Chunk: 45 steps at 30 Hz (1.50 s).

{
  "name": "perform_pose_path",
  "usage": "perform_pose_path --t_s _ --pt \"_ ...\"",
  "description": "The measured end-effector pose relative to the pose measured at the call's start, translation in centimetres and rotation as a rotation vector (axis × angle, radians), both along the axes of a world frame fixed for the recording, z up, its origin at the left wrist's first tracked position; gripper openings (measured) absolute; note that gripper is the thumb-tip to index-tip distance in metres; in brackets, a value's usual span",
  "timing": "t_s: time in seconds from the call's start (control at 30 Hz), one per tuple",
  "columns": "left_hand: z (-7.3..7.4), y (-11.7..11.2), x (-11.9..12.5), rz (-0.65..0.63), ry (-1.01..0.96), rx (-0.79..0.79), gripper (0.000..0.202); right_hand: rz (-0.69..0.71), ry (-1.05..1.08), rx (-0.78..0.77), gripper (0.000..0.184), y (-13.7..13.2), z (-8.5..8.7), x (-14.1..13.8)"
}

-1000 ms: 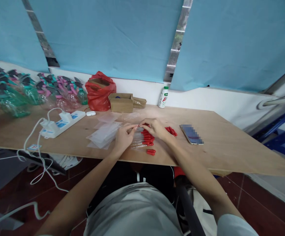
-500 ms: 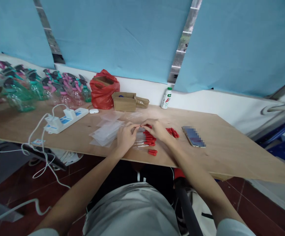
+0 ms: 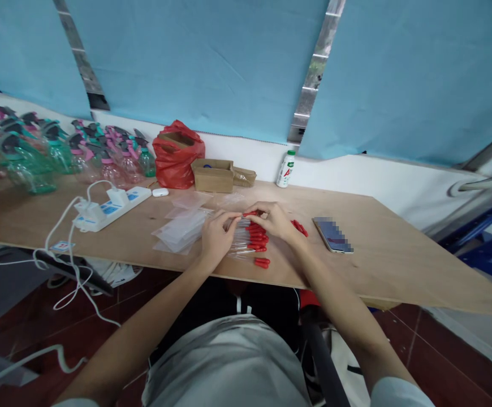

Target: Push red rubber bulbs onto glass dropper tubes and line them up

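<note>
At the middle of the wooden table (image 3: 382,260), close to its near edge, the person's two hands meet over a row of tools (image 3: 257,238) with red handles and thin, pale shafts. The left hand (image 3: 218,234) has its thumb and forefinger drawn into a narrow pinch at the shaft end of one red-handled tool (image 3: 252,213), and the right hand (image 3: 273,219) has its bent fingers and thumb about the red handle of the same tool, which lies level between them at the far end of the row. The handles in the row point toward the right and the shafts toward the left. One pair of red handles lies a little apart, nearest the table edge. Just beyond the right wrist is a small heap of red pieces (image 3: 300,228), partly hidden by the arm, with a phone (image 3: 333,234) farther right. Flat clear plastic bags (image 3: 180,232) overlap just left of the left hand. Behind them stand a red bag (image 3: 178,161), an open cardboard box (image 3: 213,178) and, farther right, a white bottle (image 3: 285,171) with a green cap.
</note>
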<state>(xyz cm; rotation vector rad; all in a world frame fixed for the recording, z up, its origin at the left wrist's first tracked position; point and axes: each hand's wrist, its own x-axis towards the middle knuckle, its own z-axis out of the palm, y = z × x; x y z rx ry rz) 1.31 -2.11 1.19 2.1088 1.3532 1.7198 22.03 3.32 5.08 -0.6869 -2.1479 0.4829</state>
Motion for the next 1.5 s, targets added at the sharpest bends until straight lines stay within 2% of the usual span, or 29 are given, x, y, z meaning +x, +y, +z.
perform_pose_path --t_s 0.27,0.5,0.67,0.9,1.1,1.5 --pt "0.0 0.2 -0.2 -0.066 0.056 -0.001 0.021 0.069 -0.016 0.018 0.029 0.0 -0.2 0.7" --pt "-0.1 0.3 -0.2 -0.077 0.045 -0.019 0.021 0.024 -0.027 0.005 0.029 0.2 -0.2 0.7" --pt "0.1 0.1 0.0 -0.099 0.025 -0.069 0.023 0.022 0.004 -0.049 0.030 0.1 0.3 0.7" --pt "-0.3 0.4 -0.1 -0.117 -0.036 -0.103 0.025 0.038 -0.011 -0.130 0.029 -0.4 0.7 1.1" --pt "-0.7 0.8 -0.1 -0.139 -0.064 -0.124 0.029 0.035 0.016 -0.073 0.023 -0.5 0.6 1.0" --pt "-0.9 1.1 0.0 -0.184 -0.125 -0.163 0.033 0.062 0.044 0.008 0.026 -1.0 0.3 0.7"
